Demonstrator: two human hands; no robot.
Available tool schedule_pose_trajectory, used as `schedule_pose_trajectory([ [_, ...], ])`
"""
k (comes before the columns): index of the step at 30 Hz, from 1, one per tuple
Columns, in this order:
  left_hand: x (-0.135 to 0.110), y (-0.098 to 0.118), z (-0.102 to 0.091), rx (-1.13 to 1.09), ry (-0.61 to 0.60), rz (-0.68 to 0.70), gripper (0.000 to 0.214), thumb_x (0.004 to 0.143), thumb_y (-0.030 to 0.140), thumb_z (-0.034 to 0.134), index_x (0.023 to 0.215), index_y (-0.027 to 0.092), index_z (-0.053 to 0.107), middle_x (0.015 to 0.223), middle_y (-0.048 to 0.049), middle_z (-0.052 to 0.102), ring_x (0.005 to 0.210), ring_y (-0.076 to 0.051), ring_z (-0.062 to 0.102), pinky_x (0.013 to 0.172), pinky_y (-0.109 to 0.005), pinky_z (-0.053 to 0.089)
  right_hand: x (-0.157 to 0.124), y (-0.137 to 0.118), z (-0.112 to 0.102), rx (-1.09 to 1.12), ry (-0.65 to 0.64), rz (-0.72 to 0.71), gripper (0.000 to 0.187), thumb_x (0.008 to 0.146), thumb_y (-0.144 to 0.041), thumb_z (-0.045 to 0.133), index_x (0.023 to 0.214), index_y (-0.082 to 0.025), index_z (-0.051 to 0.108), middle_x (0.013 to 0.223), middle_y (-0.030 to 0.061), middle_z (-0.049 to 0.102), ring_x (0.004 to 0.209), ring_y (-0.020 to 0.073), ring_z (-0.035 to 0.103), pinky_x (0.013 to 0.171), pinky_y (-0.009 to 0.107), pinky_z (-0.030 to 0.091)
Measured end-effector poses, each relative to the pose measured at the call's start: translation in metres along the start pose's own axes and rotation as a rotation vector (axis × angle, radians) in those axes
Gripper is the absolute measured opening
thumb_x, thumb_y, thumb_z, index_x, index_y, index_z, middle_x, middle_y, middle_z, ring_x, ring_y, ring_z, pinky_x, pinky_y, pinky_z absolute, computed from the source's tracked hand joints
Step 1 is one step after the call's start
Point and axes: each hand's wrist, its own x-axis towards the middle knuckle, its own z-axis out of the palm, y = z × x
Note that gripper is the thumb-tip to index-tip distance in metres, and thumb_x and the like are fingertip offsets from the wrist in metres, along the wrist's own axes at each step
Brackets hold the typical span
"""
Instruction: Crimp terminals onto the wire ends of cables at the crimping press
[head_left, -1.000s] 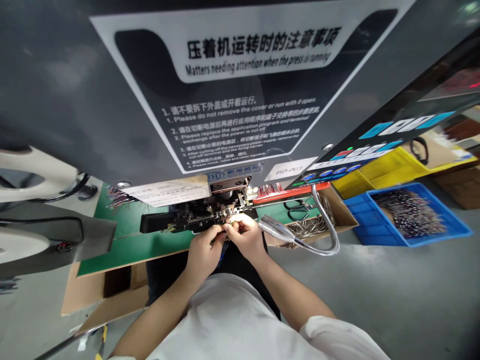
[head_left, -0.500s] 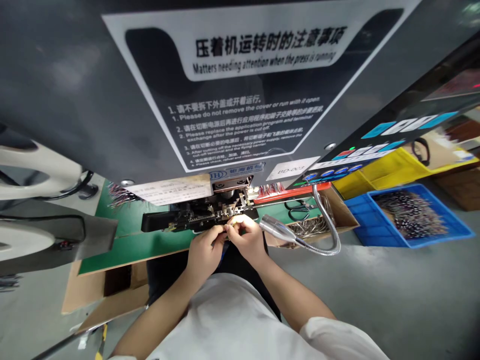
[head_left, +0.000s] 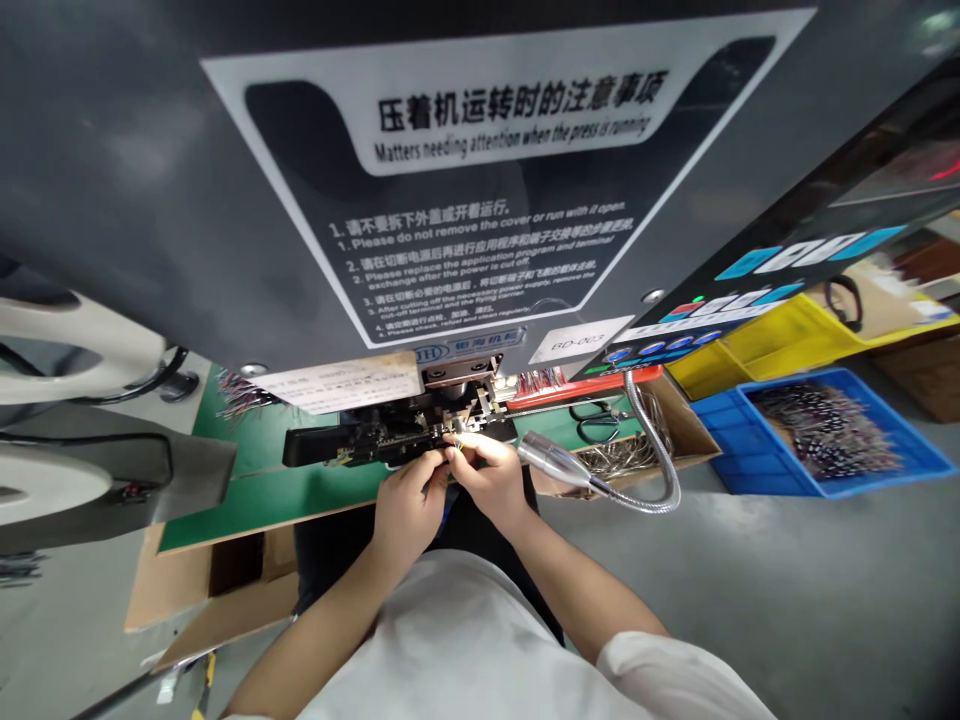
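Both hands meet at the front of a black crimping applicator (head_left: 390, 435) under a large grey press (head_left: 450, 200). My left hand (head_left: 405, 505) and my right hand (head_left: 491, 478) are closed in pinches, fingertips together, on thin coloured wires (head_left: 456, 444) held at the tool's mouth. The wires are small and only partly visible between the fingers.
A gooseneck lamp (head_left: 592, 470) curves just right of my right hand. Green bench mat (head_left: 255, 490), scissors (head_left: 596, 415) and a cardboard box (head_left: 675, 425) of wire lie behind it. Blue bin (head_left: 817, 430) and yellow bins (head_left: 780, 340) stand at right; an open carton (head_left: 217, 580) sits below left.
Both hands stay at the tool; the right hand's fingers have shifted slightly left and up, bringing the wire ends closer to the applicator. The view moved a little.
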Motion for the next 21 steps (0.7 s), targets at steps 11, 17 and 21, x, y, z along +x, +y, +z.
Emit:
schedule_pose_trajectory([
  [11, 0.002, 0.001, 0.002, 0.027, -0.036, -0.034, 0.015, 0.096, 0.024, 0.053, 0.1, 0.025, 0.067, 0.092, -0.0018, 0.078, 0.083, -0.019, 0.073, 0.071, -0.025, 0.048, 0.0, 0.003, 0.0, 0.005, -0.006, 0.004, 0.019, 0.087, -0.026, 0.061, 0.092, -0.016, 0.077, 0.058, -0.001, 0.059, 0.049, 0.0118, 0.051, 0.05, 0.025, 0.048],
  [17, -0.004, 0.002, 0.0, -0.084, -0.114, -0.078, 0.017, 0.096, 0.029, 0.053, 0.106, 0.024, 0.065, 0.088, -0.0023, 0.077, 0.078, -0.018, 0.071, 0.07, -0.025, 0.048, -0.03, 0.025, -0.008, 0.118, -0.033, 0.056, 0.03, 0.087, -0.027, 0.064, 0.115, -0.02, 0.063, 0.06, -0.0062, 0.049, 0.049, 0.0097, 0.044, 0.048, 0.022, 0.04],
  [21, -0.017, 0.005, 0.013, -0.337, -0.264, -0.217, 0.02, 0.098, 0.036, 0.049, 0.105, 0.023, 0.063, 0.069, 0.0017, 0.07, 0.06, -0.014, 0.065, 0.058, -0.022, 0.046, -0.068, 0.045, -0.012, 0.182, -0.143, 0.161, 0.015, 0.088, -0.032, 0.063, 0.097, -0.021, 0.059, 0.06, -0.0066, 0.047, 0.049, 0.0088, 0.041, 0.047, 0.02, 0.034],
])
